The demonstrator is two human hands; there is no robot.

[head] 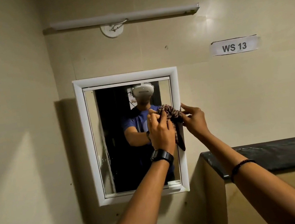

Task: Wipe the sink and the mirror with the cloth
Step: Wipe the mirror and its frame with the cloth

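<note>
Holding bare forearms (144, 196) up at white-framed rectangular mirror (85, 138); clamping left grip (161, 128) round bunched brown checked cloth (171, 113) at mirror's right edge, pinching same cloth with right grip (194, 119).

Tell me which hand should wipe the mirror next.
Left. The left hand grips the bunched cloth over the mirror glass; the right hand only pinches its edge by the frame.

Dim, warm yellowish light. Soft glare patch on the wall (208, 20), upper right. The mirror (115, 162) throws a hard-edged shadow leftward and below — source sits to the right. Its glass reads mostly dark. The countertop (278, 153) edge bows — wide-angle distortion. Fine detail slightly soft.
</note>
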